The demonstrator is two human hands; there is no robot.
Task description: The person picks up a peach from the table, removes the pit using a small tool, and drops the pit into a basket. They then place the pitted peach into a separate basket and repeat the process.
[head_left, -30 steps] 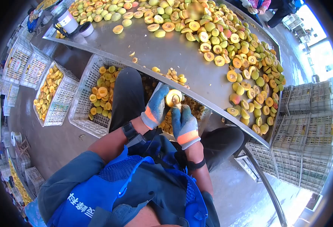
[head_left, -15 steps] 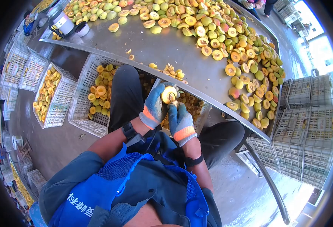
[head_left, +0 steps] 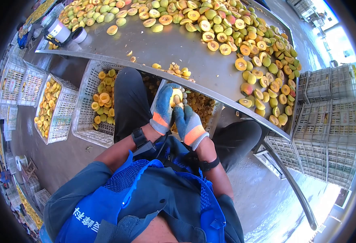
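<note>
My left hand [head_left: 163,106], in a blue, grey and orange glove, is wrapped round a halved yellow fruit [head_left: 176,96] with its cut side up. My right hand [head_left: 188,123], gloved alike, is closed against the lower edge of this fruit; what its fingers hold is too small to make out. Both hands are above a crate of scraps [head_left: 200,106] between my knees. Just beyond them, small fruit pieces [head_left: 178,71] lie at the near edge of the metal table [head_left: 161,50].
Many halved fruits [head_left: 263,60] cover the far and right parts of the table. Two crates of fruit [head_left: 80,121] [head_left: 60,117] stand on the left. Stacked crates [head_left: 323,125] are at the right, near a curved metal bar [head_left: 293,188]. A white container [head_left: 58,30] sits at the table's left.
The fruit in my left hand is tilted differently, and my right hand has moved slightly down beside it. The whole view has shifted a little.
</note>
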